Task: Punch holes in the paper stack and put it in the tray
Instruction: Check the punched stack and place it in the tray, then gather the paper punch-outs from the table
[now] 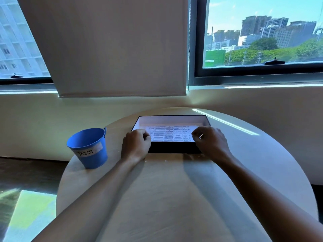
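Observation:
A black tray [174, 148] with a white inside stands at the far middle of the round table. The printed paper stack [169, 134] lies inside it, its near edge along the tray's front wall. My left hand [135, 145] is at the stack's near left corner with fingers curled over the paper's edge. My right hand [211, 144] holds the near right corner the same way. Both hands hide the tray's front corners. No hole punch is in view.
A blue bucket [89, 147] labelled "Trash" stands at the table's left edge, left of my left hand. A few tiny white specks [165, 161] lie on the round table [166, 189] just before the tray. A wall and windows are close behind.

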